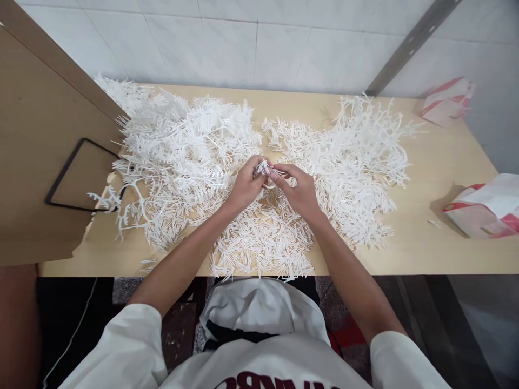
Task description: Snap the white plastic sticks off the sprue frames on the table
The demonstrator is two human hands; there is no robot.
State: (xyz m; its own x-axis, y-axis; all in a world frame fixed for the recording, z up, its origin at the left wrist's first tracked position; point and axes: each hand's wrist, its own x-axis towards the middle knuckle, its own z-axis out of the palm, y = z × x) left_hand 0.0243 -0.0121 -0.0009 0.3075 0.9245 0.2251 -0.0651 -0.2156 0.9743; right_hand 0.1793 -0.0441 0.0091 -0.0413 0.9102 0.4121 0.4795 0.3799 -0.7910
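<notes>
My left hand (252,178) is closed around a small bunch of white, thin-stemmed plastic pieces (263,167), whose tips fan out above the fingers. Close against it, my right hand (295,186) pinches with thumb and fingertips at a thin white strand by the bunch. Exactly where that strand joins is too small to make out. Both hands are over the middle of the table. Below them spreads a flat heap of short loose white pieces (263,240). Larger heaps of branching white pieces lie to the left (190,146) and to the right (357,156).
A cardboard box (44,140) stands at the left, with a black wire frame (65,170) beside it. Two red-and-white paper packets (484,208) (448,101) sit on the wooden table (417,237) at the right. Behind is a tiled wall (279,48) with a metal upright (405,51).
</notes>
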